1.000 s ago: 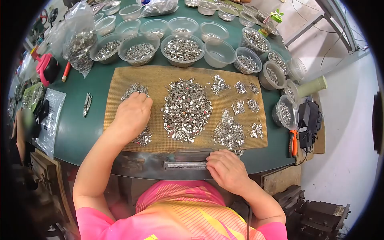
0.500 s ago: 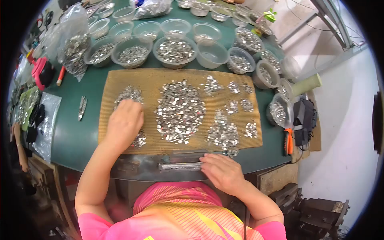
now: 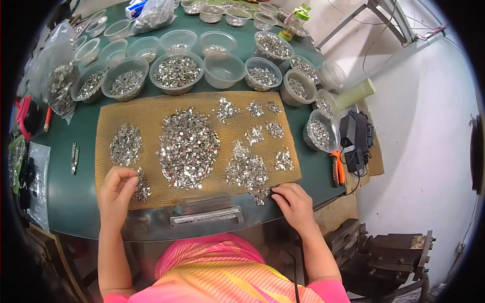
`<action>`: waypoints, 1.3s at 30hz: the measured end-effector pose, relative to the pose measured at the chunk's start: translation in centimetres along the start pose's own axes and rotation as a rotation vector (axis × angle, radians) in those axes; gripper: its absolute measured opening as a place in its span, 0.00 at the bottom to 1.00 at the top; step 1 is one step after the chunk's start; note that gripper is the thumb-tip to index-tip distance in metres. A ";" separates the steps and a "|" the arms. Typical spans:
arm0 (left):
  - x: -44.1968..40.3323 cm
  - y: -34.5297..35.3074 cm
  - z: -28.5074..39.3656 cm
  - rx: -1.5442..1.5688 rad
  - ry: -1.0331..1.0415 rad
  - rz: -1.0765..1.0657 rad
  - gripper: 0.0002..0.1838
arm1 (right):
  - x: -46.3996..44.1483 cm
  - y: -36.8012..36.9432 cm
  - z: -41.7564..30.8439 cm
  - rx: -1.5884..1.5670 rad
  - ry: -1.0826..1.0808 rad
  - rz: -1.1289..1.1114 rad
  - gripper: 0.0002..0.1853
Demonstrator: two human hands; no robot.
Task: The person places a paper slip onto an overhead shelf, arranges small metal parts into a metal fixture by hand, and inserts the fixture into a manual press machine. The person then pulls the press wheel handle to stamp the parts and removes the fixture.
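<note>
The left hand (image 3: 118, 189) curled beside the near-left pile (image 3: 143, 191), the right hand (image 3: 295, 203) beside the near-right pile (image 3: 260, 195). I couldn't tell whether either gripped anything.

I saw loose silvery bits (image 3: 143, 191) heaped near left, another pile (image 3: 260, 196) near right. Nearer, between them, a narrow metal bar (image 3: 204, 217) lay slightly aslant.

The gridded mat (image 3: 151, 126) was brown, the metal pieces (image 3: 189, 149) on it silver, the table (image 3: 65, 189) around it green, and the striped shirt (image 3: 222, 278) near it pink and yellow.
</note>
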State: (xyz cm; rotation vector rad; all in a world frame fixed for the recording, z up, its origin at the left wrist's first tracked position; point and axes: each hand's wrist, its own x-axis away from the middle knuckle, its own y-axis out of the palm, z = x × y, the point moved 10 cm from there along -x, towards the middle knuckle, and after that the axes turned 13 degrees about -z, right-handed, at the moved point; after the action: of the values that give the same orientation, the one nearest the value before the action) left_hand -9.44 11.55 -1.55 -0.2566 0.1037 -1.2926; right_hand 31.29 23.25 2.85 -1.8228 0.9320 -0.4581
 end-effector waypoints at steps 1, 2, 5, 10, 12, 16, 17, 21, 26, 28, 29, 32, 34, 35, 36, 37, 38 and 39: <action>0.1 0.3 0.0 0.022 0.004 -0.015 0.04 | -0.1 0.1 -0.1 0.031 -0.002 0.007 0.08; 0.2 0.6 -0.1 0.042 0.007 -0.029 0.04 | -0.2 0.2 -0.3 0.060 -0.005 0.014 0.08; 0.4 1.5 0.2 0.026 0.100 -0.059 0.04 | -0.2 0.9 -0.2 0.104 0.001 0.029 0.07; 0.5 2.9 1.0 0.064 0.159 -0.059 0.05 | -0.4 1.1 -0.7 0.113 -0.024 0.036 0.07; 0.8 3.6 -0.2 0.213 0.012 -0.073 0.05 | -0.5 0.9 -0.9 0.103 -0.054 0.018 0.07; 1.3 4.5 -1.0 0.200 -0.014 -0.098 0.04 | -0.1 0.3 0.1 -0.102 0.033 0.003 0.06; 1.4 4.7 -0.8 0.175 -0.017 -0.106 0.04 | 0.0 0.4 0.6 -0.203 0.082 0.005 0.05; 1.4 5.1 0.5 -0.026 0.053 -0.112 0.06 | 0.1 1.1 0.4 -0.395 0.120 -0.027 0.05; 1.4 6.1 2.7 -0.226 0.163 -0.164 0.08 | -2.0 0.7 -5.0 -0.330 -0.110 -0.146 0.09; 1.6 6.2 3.1 -0.245 0.177 -0.175 0.10 | -2.5 1.3 -6.6 -0.304 -0.168 -0.180 0.08; 1.8 6.3 3.1 -0.230 0.164 -0.168 0.11 | -2.7 1.5 -7.3 -0.296 -0.187 -0.207 0.08; 2.2 6.4 2.7 -0.194 0.121 -0.173 0.11 | -2.9 2.3 -9.1 -0.246 -0.280 -0.227 0.09; 2.4 6.6 2.4 -0.170 0.095 -0.187 0.10 | -3.0 2.6 -10.1 -0.190 -0.352 -0.213 0.11; 2.5 6.6 2.4 -0.196 0.107 -0.194 0.10 | -3.0 2.8 -10.7 -0.168 -0.381 -0.193 0.11; 2.7 6.7 2.4 -0.224 0.119 -0.201 0.09 | -2.9 3.0 -11.3 -0.147 -0.410 -0.172 0.11; 2.8 6.7 2.5 -0.252 0.133 -0.207 0.09 | -2.8 3.1 -11.8 -0.126 -0.440 -0.150 0.11; 2.8 6.7 3.3 -0.275 0.204 -0.196 0.08 | -2.9 3.3 -11.9 -0.136 -0.438 -0.155 0.11; 2.7 6.9 4.2 -0.298 0.274 -0.185 0.07 | -2.8 3.6 -12.0 -0.147 -0.436 -0.161 0.11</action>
State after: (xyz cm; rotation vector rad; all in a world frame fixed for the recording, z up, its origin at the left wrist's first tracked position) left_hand -1.31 11.21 1.01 -0.3486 0.5183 -1.4915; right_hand 20.10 17.41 5.10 -2.0308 0.5323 -0.0795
